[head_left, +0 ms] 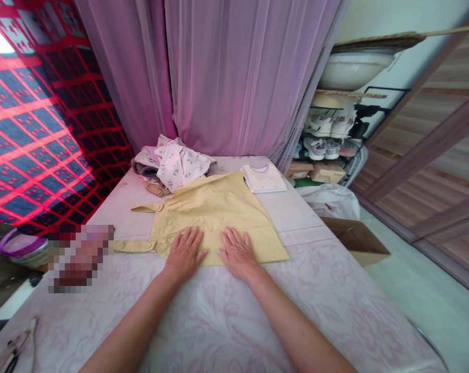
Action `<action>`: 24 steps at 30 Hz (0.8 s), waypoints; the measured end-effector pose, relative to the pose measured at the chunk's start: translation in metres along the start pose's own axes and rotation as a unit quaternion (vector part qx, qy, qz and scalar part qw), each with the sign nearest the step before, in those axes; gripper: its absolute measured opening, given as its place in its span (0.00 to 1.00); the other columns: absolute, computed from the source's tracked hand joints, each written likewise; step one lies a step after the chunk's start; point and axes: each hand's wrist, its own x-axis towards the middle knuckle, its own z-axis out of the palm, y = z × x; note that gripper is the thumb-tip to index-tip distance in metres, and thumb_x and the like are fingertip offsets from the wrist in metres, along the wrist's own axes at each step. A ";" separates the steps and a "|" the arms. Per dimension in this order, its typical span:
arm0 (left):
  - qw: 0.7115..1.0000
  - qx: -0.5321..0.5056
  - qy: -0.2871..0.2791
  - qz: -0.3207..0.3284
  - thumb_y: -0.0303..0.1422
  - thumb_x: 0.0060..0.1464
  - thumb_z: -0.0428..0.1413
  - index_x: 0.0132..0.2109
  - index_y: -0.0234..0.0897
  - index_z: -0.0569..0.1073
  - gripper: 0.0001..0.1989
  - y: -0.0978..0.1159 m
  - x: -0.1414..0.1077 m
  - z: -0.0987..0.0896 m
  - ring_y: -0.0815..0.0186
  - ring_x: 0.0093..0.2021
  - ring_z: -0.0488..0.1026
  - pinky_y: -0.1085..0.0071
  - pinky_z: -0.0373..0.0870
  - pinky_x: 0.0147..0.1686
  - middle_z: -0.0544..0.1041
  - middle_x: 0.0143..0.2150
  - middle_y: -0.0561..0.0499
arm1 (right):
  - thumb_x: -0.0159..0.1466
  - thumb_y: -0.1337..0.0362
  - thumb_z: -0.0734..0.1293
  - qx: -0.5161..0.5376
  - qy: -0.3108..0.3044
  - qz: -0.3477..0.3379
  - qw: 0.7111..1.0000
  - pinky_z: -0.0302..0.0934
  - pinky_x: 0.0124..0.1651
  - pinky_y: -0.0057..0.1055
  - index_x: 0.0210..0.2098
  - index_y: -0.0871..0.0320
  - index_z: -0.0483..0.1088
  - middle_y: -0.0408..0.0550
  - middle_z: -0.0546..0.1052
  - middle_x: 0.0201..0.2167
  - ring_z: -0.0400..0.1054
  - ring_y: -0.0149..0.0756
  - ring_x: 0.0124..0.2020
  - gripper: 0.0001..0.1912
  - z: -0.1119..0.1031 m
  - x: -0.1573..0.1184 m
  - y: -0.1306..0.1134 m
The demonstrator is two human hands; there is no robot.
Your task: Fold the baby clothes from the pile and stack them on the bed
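Observation:
A yellow dress with buttons and two shoulder straps (214, 202) lies spread flat on the table, straps toward the left. My left hand (184, 253) rests on its near edge, palm down with fingers stretched out. To the right, my right hand (238, 253) lies flat on the same edge, fingers apart. Both hands touch the cloth without gripping it. Beyond the dress at the back right sits a folded white shirt with a purple neckline (263, 178). A heap of clothes (180, 163), with a white printed piece on top, is piled at the back left.
The table (226, 321) has a pale floral cover. A blurred-out object (82, 256) lies at its left edge, and a cable (32, 342) at the near left corner. Purple curtains (234, 77) hang behind. On the right stand a shoe rack (327, 127) and an open cardboard box (354, 241).

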 end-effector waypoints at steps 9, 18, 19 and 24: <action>1.000 0.015 0.020 0.005 0.48 0.61 0.41 0.64 0.39 0.60 0.30 -0.002 -0.004 0.007 0.53 0.67 0.50 0.52 0.43 0.64 0.57 0.67 0.45 | 0.67 0.50 0.51 -0.035 -0.005 0.142 0.989 0.28 0.65 0.53 0.67 0.57 0.47 0.53 0.43 0.69 0.34 0.43 0.69 0.32 -0.003 -0.021 0.051; 1.000 0.018 -0.001 -0.003 0.53 0.58 0.42 0.65 0.39 0.59 0.34 0.000 -0.002 0.006 0.51 0.67 0.49 0.51 0.43 0.63 0.57 0.67 0.44 | 0.68 0.51 0.47 -0.078 0.004 0.228 0.971 0.33 0.64 0.53 0.67 0.60 0.47 0.53 0.44 0.69 0.35 0.43 0.68 0.32 -0.009 -0.031 0.086; 1.000 0.019 -0.002 -0.004 0.53 0.58 0.42 0.65 0.39 0.59 0.34 0.001 -0.002 0.006 0.51 0.67 0.49 0.50 0.43 0.63 0.56 0.67 0.44 | 0.68 0.52 0.47 -0.078 0.007 0.230 0.970 0.33 0.64 0.54 0.66 0.60 0.48 0.53 0.45 0.69 0.36 0.43 0.68 0.32 -0.010 -0.031 0.083; 1.000 0.027 -0.004 -0.008 0.54 0.57 0.42 0.65 0.40 0.59 0.35 0.002 -0.002 0.006 0.51 0.67 0.49 0.51 0.43 0.63 0.56 0.67 0.44 | 0.68 0.54 0.49 -0.055 0.044 0.175 0.982 0.27 0.65 0.55 0.66 0.60 0.50 0.54 0.45 0.68 0.35 0.45 0.68 0.30 -0.010 -0.019 0.039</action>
